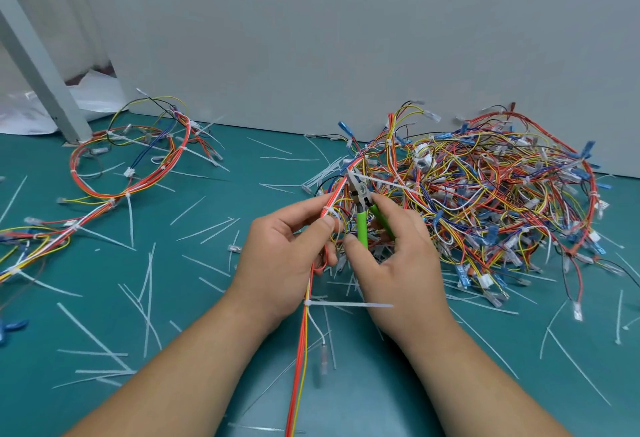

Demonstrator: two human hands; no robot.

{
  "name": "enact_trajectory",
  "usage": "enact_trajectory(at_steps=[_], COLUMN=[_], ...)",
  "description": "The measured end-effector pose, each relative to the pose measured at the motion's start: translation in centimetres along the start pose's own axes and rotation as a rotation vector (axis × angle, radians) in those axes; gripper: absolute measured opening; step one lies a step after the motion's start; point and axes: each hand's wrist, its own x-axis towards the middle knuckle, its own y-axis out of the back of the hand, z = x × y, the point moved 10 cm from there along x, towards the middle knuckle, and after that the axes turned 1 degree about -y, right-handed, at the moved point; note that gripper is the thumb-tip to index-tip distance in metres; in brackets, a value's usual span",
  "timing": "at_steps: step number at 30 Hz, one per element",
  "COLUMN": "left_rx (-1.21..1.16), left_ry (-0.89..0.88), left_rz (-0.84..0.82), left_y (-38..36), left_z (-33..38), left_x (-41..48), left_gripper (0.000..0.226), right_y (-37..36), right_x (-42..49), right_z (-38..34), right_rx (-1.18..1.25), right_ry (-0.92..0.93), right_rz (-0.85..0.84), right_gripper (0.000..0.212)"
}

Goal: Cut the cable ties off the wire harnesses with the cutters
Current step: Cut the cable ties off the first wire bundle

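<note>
My left hand pinches a red, white and yellow wire harness that runs from the bottom edge up through my fingers toward the pile. My right hand grips the green-handled cutters. Their jaws point up and sit at a white cable tie on the harness just above my left fingers. Another white cable tie sticks out sideways from the harness below my hands.
A large tangled pile of wire harnesses lies at the right against the grey wall. A looped harness lies at the left near a slanted grey post. Several cut tie tails litter the green mat.
</note>
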Motion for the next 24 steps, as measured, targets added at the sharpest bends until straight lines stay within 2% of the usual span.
enact_trajectory(at_steps=[5, 8, 15, 24], left_rx=[-0.02, -0.029, -0.047, -0.024], left_ry=[0.009, 0.015, 0.028, 0.038], left_rz=[-0.001, 0.008, 0.012, -0.035], left_y=[0.1, 0.2, 0.3, -0.2], left_z=[-0.1, -0.1, -0.4, -0.5], left_x=[0.0, -0.1, -0.1, -0.1], left_gripper=[0.029, 0.031, 0.03, 0.031], right_y=[-0.5, -0.2, 0.3, 0.7], right_x=[-0.1, -0.1, -0.2, -0.2], right_z=[0.1, 0.6, -0.6, -0.2], right_rx=[0.072, 0.125, 0.015, 0.077], right_ry=[-0.002, -0.049, 0.038, -0.027], right_rz=[-0.014, 0.004, 0.014, 0.056], right_gripper=[0.054, 0.059, 0.042, 0.055])
